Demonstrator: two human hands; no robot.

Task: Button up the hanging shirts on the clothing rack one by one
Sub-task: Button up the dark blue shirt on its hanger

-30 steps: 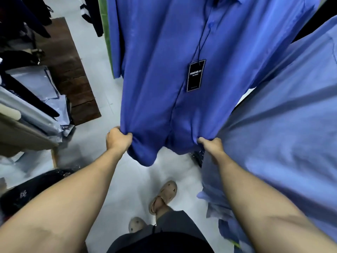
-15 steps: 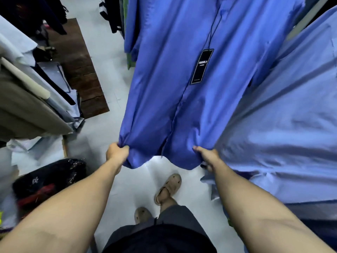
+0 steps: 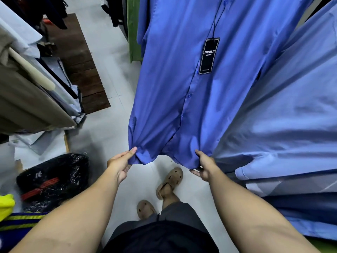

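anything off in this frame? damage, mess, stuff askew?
No damage visible. The blue shirt hangs with its placket buttons fastened; the left hand and right hand pinch its hem, pulling it taut. Only clutter: plastic-wrapped garments and a black bag lie on the floor at left.

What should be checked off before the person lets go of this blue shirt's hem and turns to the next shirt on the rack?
1. Placket closed along the visible front of the blue shirt: ok, the buttons in view sit fastened down to the lowest one visible.
2. Top buttons and collar: cannot tell, they are out of frame.
3. Left hand pinches the hem corner: ok.
4. Right hand holds the other hem corner: ok, the hem is pulled taut between them.
5. Hang tag hangs outside the placket, not trapped: ok.
6. Lighter blue shirt alongside buttoned: cannot tell, its front is not in view.
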